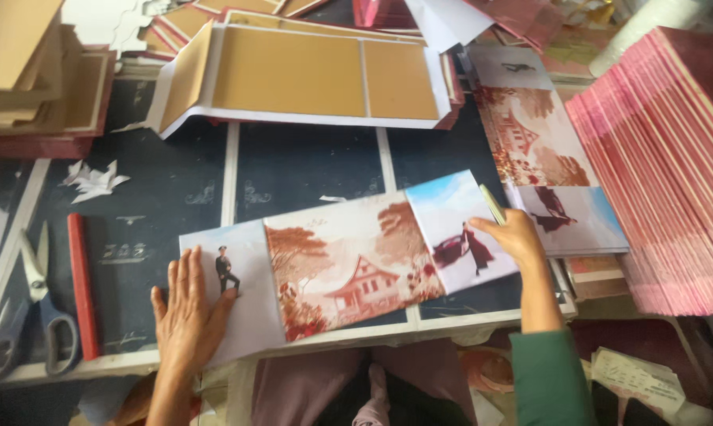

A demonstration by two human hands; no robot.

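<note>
A long printed cover sheet (349, 264) with a house picture and two figures lies across the near edge of the dark worktable (309, 166). My left hand (187, 308) lies flat with spread fingers on the sheet's left panel. My right hand (514, 233) presses on the raised right panel and holds a pale flat creasing tool (492, 203) between its fingers. The right panel is bent upward at the fold.
Scissors (37, 304) and a red stick (82, 284) lie at the left. A tan board cover (309, 75) rests at the back. More printed sheets (542, 150) sit right, beside a tall pink stack (672, 166). Board piles (25, 71) stand at back left.
</note>
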